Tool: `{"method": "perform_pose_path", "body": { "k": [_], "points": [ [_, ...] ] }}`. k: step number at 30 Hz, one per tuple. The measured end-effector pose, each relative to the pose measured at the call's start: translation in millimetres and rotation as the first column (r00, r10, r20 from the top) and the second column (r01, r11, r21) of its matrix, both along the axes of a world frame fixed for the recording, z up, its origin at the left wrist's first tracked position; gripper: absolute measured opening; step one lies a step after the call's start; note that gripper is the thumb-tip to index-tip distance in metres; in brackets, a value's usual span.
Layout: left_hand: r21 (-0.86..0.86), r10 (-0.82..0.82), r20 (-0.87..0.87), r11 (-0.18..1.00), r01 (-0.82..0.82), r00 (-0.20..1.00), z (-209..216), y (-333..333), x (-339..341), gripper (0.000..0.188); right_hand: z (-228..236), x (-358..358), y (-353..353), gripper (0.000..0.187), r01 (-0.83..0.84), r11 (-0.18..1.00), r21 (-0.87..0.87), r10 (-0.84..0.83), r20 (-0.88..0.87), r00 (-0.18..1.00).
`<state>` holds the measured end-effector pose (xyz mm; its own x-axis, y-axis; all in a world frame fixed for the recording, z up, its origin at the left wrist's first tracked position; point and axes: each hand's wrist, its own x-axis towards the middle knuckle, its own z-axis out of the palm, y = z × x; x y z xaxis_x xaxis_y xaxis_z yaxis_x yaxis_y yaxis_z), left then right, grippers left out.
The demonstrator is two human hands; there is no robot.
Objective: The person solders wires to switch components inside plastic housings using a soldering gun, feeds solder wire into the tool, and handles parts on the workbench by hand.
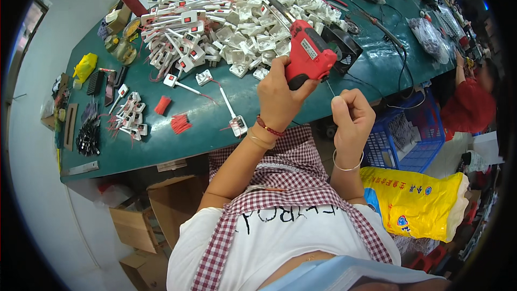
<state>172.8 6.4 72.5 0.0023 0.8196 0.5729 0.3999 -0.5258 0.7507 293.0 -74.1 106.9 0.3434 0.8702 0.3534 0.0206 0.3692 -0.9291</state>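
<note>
My left hand [281, 94] is wrapped round a red and black soldering gun [309, 54], held above the table's front part with its metal tip toward the far left. The fingers of my right hand [353, 124] pinch a thin wire [330, 89], probably solder, which runs to the back end of the gun. Beyond lies a heap of white plastic housings [264, 27]. To its left are piled white stick-shaped parts [186, 32] with red switches and wires. A single white stick with a square housing [237, 125] lies near the front edge, left of my forearm.
A small black fan [347, 51] stands behind the gun on the green table [210, 89]. Cut red wires [180, 124] and a smaller group of switch parts [132, 118] lie leftward. At right are black cables [396, 40], a blue crate [401, 129] and a yellow sack [420, 202].
</note>
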Motion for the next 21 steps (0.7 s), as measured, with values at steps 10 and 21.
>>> {"method": "perform_pose_path", "body": {
  "k": [10,21],
  "points": [
    [0.025,0.07,-0.041,0.997,-0.069,0.997,1.0,0.6,-1.0,0.055,-5.8,2.6,3.0,0.019,-0.037,0.999,-0.038,0.035,-0.045,0.998],
    [0.189,0.111,-0.197,0.979,-0.073,0.974,13.9,-1.6,-7.9,0.064,20.8,30.0,16.8,0.015,0.251,0.926,0.282,-0.375,0.601,0.706]
  ]
}}
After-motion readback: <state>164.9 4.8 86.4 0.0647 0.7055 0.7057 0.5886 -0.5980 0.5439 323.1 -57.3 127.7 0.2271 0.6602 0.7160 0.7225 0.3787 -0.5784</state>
